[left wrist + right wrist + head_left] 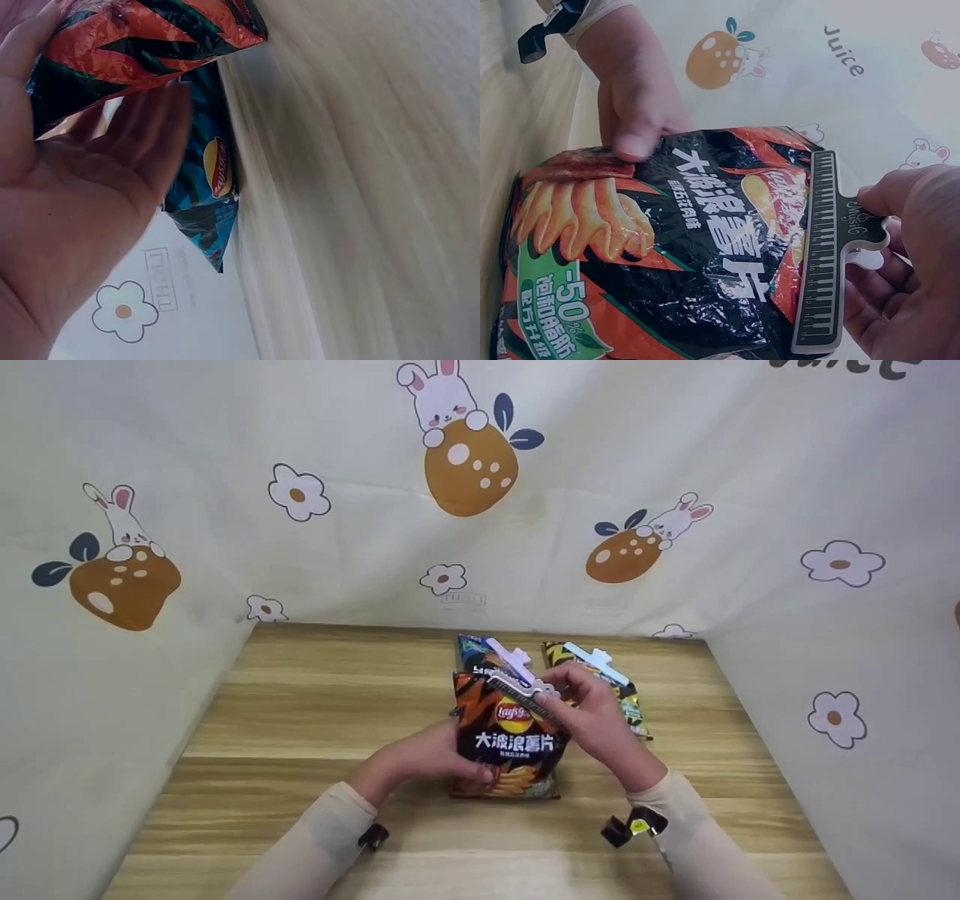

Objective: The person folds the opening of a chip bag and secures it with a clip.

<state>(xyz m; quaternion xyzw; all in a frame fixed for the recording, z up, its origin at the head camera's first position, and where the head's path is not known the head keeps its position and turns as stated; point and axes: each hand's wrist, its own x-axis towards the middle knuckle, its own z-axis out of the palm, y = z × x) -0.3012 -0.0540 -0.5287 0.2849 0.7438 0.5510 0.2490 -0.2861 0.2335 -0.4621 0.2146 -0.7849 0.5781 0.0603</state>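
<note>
An orange and black bag of potato chips (514, 761) stands upright on the table, its printed front facing me. My left hand (420, 754) holds it from the left side, thumb on the front; the left wrist view shows the fingers (154, 139) behind the bag. Across the bag's top edge lies a bag clip (821, 255) with a black piano-key pattern. My right hand (911, 262) pinches the clip's handle between thumb and fingers. Directly behind stands a blue chip bag (206, 172), partly hidden, with a lilac clip (510, 660) on its top.
A yellow and black chip bag (636, 712) with a light-blue clip (596, 664) stands at the back right, partly behind my right hand. The wooden table (300, 705) ends against a printed cloth backdrop (360, 562) at the back and both sides.
</note>
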